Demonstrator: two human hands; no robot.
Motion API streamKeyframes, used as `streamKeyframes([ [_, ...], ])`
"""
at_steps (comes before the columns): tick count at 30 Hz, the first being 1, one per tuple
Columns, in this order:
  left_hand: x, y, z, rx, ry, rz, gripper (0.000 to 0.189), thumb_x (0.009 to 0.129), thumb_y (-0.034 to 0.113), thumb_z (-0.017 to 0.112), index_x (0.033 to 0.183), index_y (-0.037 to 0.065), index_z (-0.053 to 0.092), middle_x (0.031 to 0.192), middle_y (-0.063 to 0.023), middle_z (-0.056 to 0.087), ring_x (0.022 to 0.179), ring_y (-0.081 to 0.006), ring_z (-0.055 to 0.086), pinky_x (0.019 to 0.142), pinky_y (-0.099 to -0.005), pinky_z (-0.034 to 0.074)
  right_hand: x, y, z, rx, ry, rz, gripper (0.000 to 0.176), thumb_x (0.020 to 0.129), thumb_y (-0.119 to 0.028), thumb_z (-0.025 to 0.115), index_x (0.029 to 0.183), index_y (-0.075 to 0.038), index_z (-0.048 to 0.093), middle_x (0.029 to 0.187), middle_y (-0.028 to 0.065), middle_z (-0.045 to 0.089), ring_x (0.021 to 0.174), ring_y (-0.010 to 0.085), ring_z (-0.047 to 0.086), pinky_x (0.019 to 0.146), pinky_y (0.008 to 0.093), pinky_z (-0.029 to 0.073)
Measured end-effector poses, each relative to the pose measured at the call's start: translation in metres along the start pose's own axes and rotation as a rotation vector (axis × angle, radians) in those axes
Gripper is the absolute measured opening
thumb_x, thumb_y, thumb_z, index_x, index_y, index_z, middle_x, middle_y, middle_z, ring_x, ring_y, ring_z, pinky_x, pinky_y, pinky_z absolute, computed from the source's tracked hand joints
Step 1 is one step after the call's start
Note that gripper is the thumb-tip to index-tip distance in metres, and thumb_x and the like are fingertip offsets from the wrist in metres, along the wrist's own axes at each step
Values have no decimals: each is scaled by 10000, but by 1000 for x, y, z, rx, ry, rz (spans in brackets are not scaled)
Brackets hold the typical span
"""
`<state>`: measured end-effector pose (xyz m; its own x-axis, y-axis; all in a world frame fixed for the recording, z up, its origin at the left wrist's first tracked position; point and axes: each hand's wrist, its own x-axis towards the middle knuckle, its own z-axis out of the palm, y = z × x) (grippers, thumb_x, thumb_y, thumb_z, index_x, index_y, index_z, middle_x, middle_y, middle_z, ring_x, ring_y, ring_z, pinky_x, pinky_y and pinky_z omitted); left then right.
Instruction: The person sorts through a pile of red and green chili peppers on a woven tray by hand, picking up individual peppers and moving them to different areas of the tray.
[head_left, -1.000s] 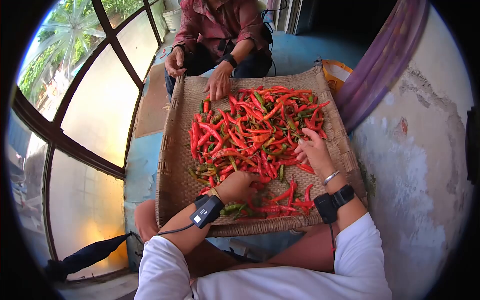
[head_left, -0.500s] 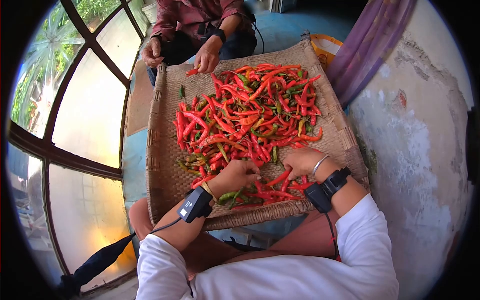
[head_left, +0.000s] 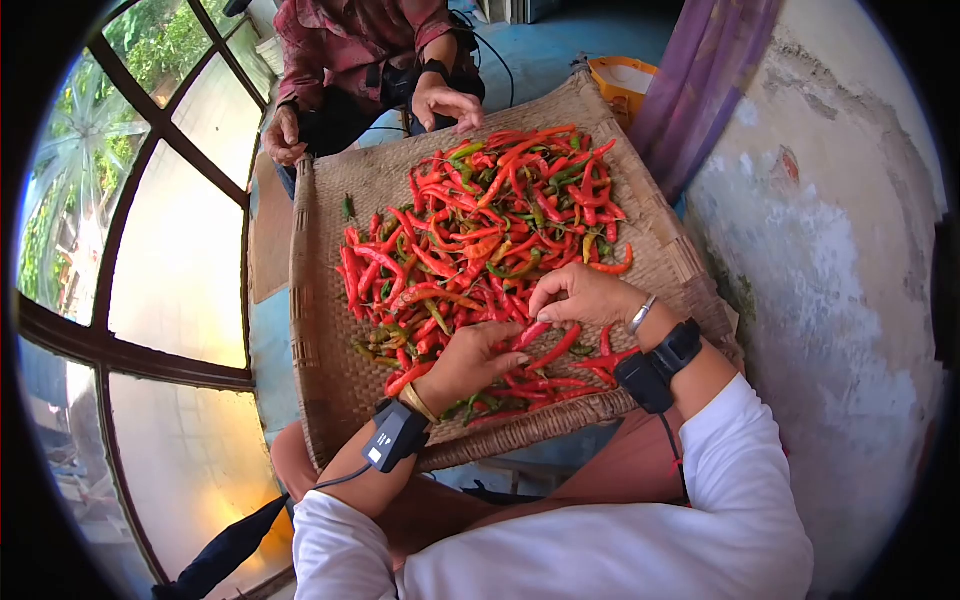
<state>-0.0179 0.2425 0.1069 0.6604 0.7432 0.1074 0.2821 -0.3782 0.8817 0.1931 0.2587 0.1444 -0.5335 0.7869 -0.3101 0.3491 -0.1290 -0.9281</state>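
A red chili pepper (head_left: 530, 336) slants between my two hands above the near part of the pile. My left hand (head_left: 468, 362) is closed around its lower end, thumb and fingers pinching it. At its upper end the fingertips of my right hand (head_left: 588, 298) are pinched together; the stem there is too small to make out. Below both hands lie more red chilies (head_left: 555, 385) and a few green ones near the tray's front edge. The main heap of red and green chilies (head_left: 470, 230) spreads beyond my hands on a woven tray (head_left: 325, 220).
Across the tray sits a person in a patterned red shirt (head_left: 350, 40), one hand (head_left: 445, 102) over the heap's far edge. A paned window (head_left: 180, 250) stands left, a worn wall (head_left: 810, 290) right. Behind are a purple curtain (head_left: 705, 90) and a yellow container (head_left: 620, 85).
My right hand has moved up and left to meet the left, and a red chili now shows between them. The other person's hand has moved right and no longer holds a red chili.
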Motion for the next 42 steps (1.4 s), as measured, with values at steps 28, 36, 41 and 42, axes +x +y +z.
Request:
streamKeyframes([
  [28,2,-15,-6,-302,34,-358,136,806,99,548,903,5,567,658,8,569,581,-54,512,512,-207,420,8,28,8,-692,-88,123,226,675,-190,641,851,-54,601,823,99,613,797,247,577,714,338,446],
  [36,5,-25,-19,497,261,18,359,715,102,601,1045,8,494,1096,-171,464,764,-291,576,677,-353,469,12,32,6,-865,157,17,186,704,-155,613,864,-65,586,865,100,577,820,269,557,708,372,445],
  [41,5,-16,-16,462,210,-128,420,705,138,614,1084,29,470,1137,-177,434,864,-331,549,717,-389,460,19,29,-1,-886,551,-215,198,718,-156,600,887,-69,542,849,94,520,788,279,543,690,378,443],
  [42,5,-16,-16,463,245,-132,441,699,139,621,1096,36,460,1152,-178,420,863,-328,549,711,-387,464,19,28,-2,-880,535,-223,200,719,-154,598,890,-66,544,857,94,521,799,277,542,697,377,442],
])
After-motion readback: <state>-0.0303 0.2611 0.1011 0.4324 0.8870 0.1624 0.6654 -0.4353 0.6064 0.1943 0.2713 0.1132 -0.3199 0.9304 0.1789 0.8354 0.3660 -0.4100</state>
